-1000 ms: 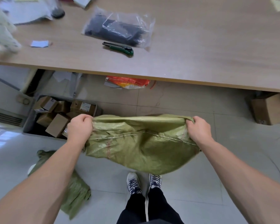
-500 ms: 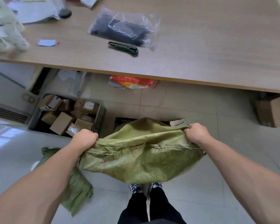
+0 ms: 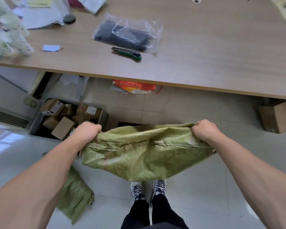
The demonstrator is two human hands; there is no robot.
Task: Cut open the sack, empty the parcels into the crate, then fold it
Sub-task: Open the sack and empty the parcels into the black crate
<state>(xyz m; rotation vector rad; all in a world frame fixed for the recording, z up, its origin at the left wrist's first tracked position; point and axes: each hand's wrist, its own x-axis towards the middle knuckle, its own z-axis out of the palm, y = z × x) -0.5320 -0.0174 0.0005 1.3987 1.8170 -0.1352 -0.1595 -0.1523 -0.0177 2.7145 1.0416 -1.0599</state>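
The hump along the top of the sack (image 3: pixel 139 156) has dropped since half a second ago, and the green woven cloth now stretches flatter between two fists. The left hand (image 3: pixel 87 132) grips its left end, fingers curled into bunched fabric. The right hand (image 3: pixel 205 130) clutches the right end the same way. The sack hangs above the floor, over the person's shoes (image 3: pixel 137 190), with its stitched seam running across. Beyond the left hand a grey crate (image 3: pixel 104 116) stands on the floor just under the front edge of the table (image 3: pixel 205 66) and holds cardboard parcels (image 3: pixel 63 128). A green utility knife (image 3: pixel 126 53) lies near that front edge.
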